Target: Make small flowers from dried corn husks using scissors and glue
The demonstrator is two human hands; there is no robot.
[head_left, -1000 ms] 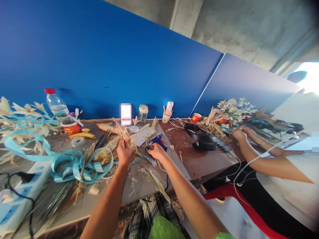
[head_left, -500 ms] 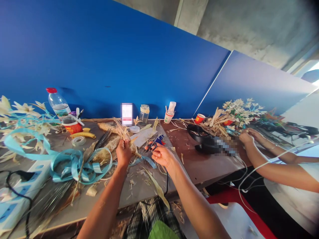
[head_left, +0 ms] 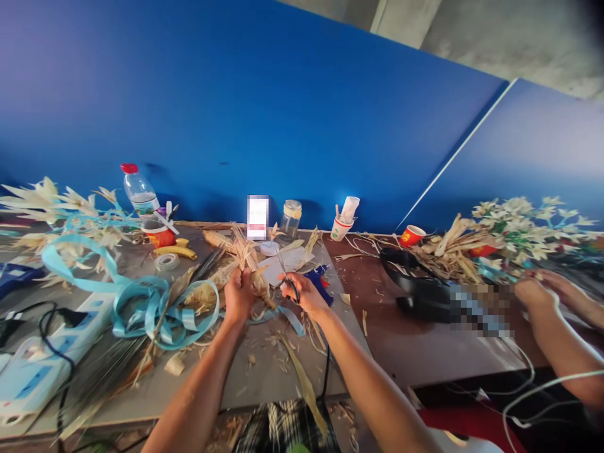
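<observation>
My left hand (head_left: 239,294) is closed around the lower end of a pale bundle of dried husk strips (head_left: 245,250), whose tips fan upward. To its right, my right hand (head_left: 306,294) has its fingers through the dark handles of a pair of scissors (head_left: 292,288). The thin blades point up and away from me, apart from the bundle. Light blue ribbon (head_left: 141,311) lies in loose loops left of my left hand. A long dry leaf (head_left: 302,377) hangs over the table's front edge below my right hand.
A white power strip (head_left: 56,362) with black cables lies at left. Along the blue wall stand a bottle (head_left: 140,195), a lit screen (head_left: 257,217), a glass jar (head_left: 291,220) and paper cups (head_left: 412,236). At right, another person's hands (head_left: 538,292) work near dried flowers (head_left: 514,223).
The view has turned a little left, so things appear further right. In my right hand the scissors have swung so their blades now point upward. My left hand keeps hold of the bundle.
</observation>
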